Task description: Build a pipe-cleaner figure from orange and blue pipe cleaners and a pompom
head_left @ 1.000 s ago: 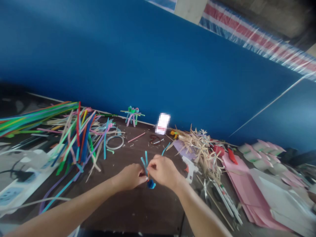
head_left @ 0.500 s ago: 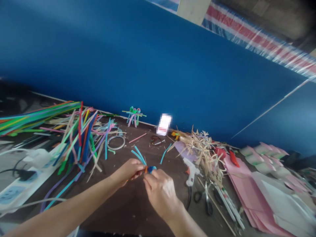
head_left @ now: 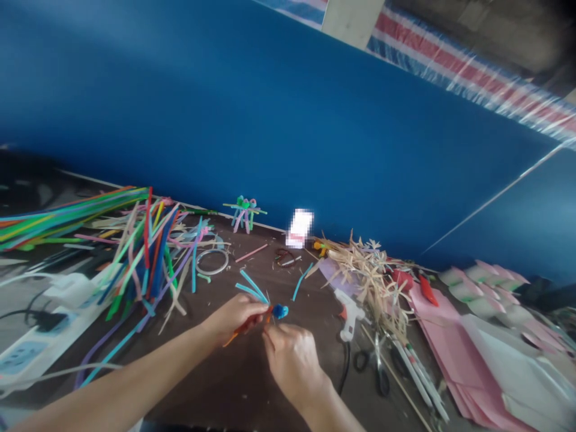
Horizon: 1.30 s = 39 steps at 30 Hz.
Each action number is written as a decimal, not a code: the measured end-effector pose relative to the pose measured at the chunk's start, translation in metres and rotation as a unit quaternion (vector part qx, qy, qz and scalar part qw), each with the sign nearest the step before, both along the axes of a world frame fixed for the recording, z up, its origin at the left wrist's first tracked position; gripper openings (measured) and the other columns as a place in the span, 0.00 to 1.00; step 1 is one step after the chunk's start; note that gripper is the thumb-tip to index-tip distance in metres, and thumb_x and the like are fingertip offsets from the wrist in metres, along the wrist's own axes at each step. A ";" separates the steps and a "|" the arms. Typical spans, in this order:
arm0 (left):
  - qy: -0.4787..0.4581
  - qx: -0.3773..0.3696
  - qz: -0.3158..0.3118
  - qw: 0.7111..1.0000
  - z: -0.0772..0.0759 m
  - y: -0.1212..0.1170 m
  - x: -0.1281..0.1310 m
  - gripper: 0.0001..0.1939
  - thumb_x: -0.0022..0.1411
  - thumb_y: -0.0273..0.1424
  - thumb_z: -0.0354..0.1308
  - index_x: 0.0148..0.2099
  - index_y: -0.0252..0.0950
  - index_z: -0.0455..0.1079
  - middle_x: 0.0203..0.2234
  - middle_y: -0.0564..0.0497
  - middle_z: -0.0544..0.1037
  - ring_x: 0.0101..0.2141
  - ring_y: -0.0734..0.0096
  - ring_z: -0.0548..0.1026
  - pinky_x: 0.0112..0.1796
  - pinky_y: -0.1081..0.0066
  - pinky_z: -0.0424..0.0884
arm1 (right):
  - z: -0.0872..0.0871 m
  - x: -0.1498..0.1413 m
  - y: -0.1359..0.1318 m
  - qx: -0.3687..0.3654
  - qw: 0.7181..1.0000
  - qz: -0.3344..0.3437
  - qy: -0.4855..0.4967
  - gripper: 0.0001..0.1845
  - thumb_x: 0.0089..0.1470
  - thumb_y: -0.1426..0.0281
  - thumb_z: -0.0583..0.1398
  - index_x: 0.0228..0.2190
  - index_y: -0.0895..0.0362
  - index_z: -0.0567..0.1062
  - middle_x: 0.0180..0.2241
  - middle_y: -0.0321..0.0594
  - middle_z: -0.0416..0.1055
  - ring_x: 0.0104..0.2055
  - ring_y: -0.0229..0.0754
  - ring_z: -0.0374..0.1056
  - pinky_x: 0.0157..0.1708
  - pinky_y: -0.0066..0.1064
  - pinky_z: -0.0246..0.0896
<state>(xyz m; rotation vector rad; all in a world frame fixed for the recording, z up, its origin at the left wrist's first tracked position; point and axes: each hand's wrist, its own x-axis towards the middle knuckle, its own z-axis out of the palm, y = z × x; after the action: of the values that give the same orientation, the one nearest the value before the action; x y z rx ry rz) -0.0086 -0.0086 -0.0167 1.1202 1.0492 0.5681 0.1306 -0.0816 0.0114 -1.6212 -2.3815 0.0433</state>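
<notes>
- Left hand (head_left: 243,315): fingers closed in a pinch on the small blue-and-orange piece (head_left: 280,311), just behind its blue head; two light blue stems stuck out beyond the fingers, and an orange strand trailed below the hand
- Right hand (head_left: 294,354): thumb and fingers drawn together, narrow, at the orange part beside the blue head; a thin strand showed at the fingertips, grip on it too small to make out
- Piece position: between both hands, above the dark surface (head_left: 216,390), near the middle of the work area
- Beyond the hands: pink strip (head_left: 251,252), light blue strip (head_left: 302,282), and a bright item (head_left: 299,229) near the blue wall (head_left: 270,120), its face pixelated and any writing unreadable
- Standing figure (head_left: 244,215) in green, pink and blue, upright close to the wall
- Left side: multicoloured stems (head_left: 150,252) in a loose heap, clear ring (head_left: 212,262) just beside them; white power strip (head_left: 24,360) carried a white plug (head_left: 74,289) and a black plug (head_left: 50,318), markings too blurred to read
- Right side: white glue gun (head_left: 350,315), scissors (head_left: 379,366), white pens (head_left: 418,378) with lettering illegible, straw-coloured strips (head_left: 369,261) heaped partly over a purple sheet (head_left: 335,274)
- Far right: red piece (head_left: 428,292) on pink sheets (head_left: 443,342), white sheets (head_left: 508,354) overlapping these, pink-and-white rolled pieces (head_left: 481,279) grouped behind
- Striped sheeting (head_left: 472,72) in red, white and blue ran along the wall top
</notes>
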 end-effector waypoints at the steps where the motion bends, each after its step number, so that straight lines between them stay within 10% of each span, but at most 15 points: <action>1: 0.000 0.000 0.000 1.000 0.002 0.000 0.000 0.15 0.46 0.40 0.53 0.18 0.33 0.62 0.09 0.59 0.60 0.11 0.82 0.55 0.15 0.77 0.46 | 0.000 0.000 0.000 -0.001 1.000 -0.001 0.001 0.10 0.53 0.73 0.52 0.24 0.55 0.70 0.22 0.36 0.70 0.24 0.37 0.66 0.24 0.27 0.47; 16: 0.032 0.029 -0.017 0.999 0.001 0.001 -0.002 0.10 0.44 0.35 0.50 0.20 0.33 0.64 0.11 0.57 0.61 0.15 0.77 0.58 0.19 0.76 0.53 | 0.006 0.005 0.000 -0.042 0.993 -0.001 0.111 0.04 0.49 0.70 0.57 0.29 0.52 0.73 0.24 0.34 0.72 0.27 0.37 0.67 0.27 0.25 0.52; 24: 0.074 0.117 -0.136 0.981 0.014 0.001 -0.008 0.08 0.46 0.32 0.52 0.27 0.32 0.68 0.15 0.57 0.66 0.18 0.77 0.63 0.21 0.77 0.57 | 0.021 0.029 0.025 -0.074 0.947 -0.035 0.311 0.10 0.46 0.74 0.57 0.32 0.56 0.74 0.29 0.37 0.68 0.30 0.36 0.64 0.31 0.25 0.56; 29: 0.077 0.198 -0.213 0.954 0.026 0.006 -0.008 0.07 0.47 0.31 0.55 0.24 0.33 0.71 0.15 0.54 0.70 0.20 0.73 0.68 0.23 0.76 0.60 | -0.007 0.024 0.036 -0.234 0.885 -0.020 0.402 0.03 0.41 0.75 0.58 0.23 0.59 0.73 0.18 0.31 0.64 0.21 0.32 0.58 0.21 0.22 0.50; 32: 0.117 0.315 -0.083 0.938 0.032 0.009 -0.014 0.07 0.49 0.31 0.55 0.28 0.34 0.72 0.22 0.52 0.74 0.26 0.69 0.71 0.27 0.76 0.63 | -0.018 0.023 0.037 -0.234 0.840 -0.068 0.486 0.02 0.39 0.74 0.59 0.18 0.59 0.69 0.15 0.29 0.60 0.17 0.30 0.54 0.17 0.21 0.47; 36: 0.079 0.405 0.180 0.893 0.025 0.001 -0.026 0.09 0.54 0.32 0.51 0.36 0.35 0.69 0.31 0.49 0.74 0.33 0.69 0.72 0.34 0.74 0.64 | -0.028 0.027 0.035 -0.261 0.711 -0.159 0.634 0.09 0.40 0.66 0.60 0.21 0.58 0.65 0.12 0.27 0.59 0.13 0.29 0.52 0.12 0.20 0.44; 39: 0.039 0.329 0.182 0.926 0.009 -0.012 -0.024 0.08 0.53 0.32 0.53 0.35 0.34 0.68 0.26 0.50 0.73 0.28 0.71 0.70 0.29 0.74 0.64 | -0.034 0.028 0.033 -0.249 0.643 -0.177 0.702 0.12 0.40 0.64 0.61 0.23 0.57 0.64 0.13 0.27 0.60 0.13 0.29 0.53 0.10 0.19 0.44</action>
<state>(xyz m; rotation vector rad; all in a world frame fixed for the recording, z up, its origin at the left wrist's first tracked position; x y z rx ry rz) -0.0322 -0.0209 -0.0080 1.5451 1.1814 1.2459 0.1585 -0.0488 -0.0224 -1.2588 -0.7993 1.3952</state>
